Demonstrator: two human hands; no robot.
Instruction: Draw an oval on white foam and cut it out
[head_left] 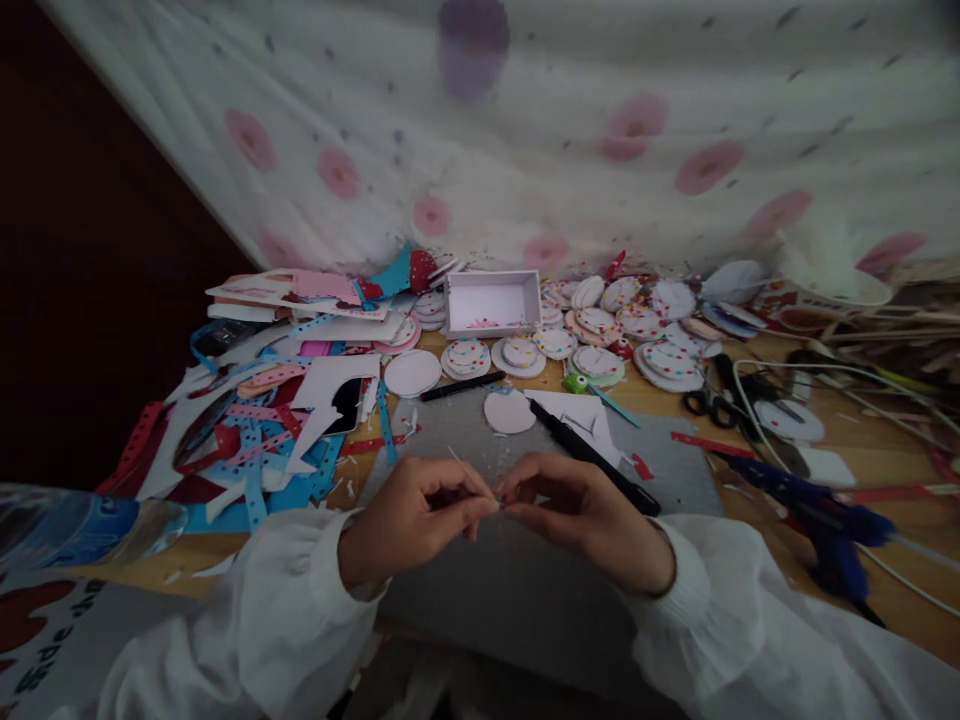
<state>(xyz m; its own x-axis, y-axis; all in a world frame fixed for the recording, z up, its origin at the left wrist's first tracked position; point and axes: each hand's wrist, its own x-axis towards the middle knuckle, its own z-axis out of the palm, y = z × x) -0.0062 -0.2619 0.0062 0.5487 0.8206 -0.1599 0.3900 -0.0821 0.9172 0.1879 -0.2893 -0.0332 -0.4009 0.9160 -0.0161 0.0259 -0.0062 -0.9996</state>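
My left hand (424,515) is closed in a pinch above the grey cutting mat (525,615). A thin pale stick (454,456) pokes up from between its fingers. Fingertip to fingertip with it, my right hand (589,515) is also pinched closed; whatever lies between those fingers is too small to make out. Just beyond my hands, a white round disc (509,411) lies flat on the mat. A black craft knife or pen-like tool (592,460) slants beside my right hand, partly over a cut white sheet (574,412).
Coloured paper scraps (255,440) heap at left, near a plastic bottle (97,525). Decorated disc stacks (667,365) line the back around a white box (493,303). Scissors (711,408), a blue glue gun (817,520) and a white cable (847,370) occupy the right.
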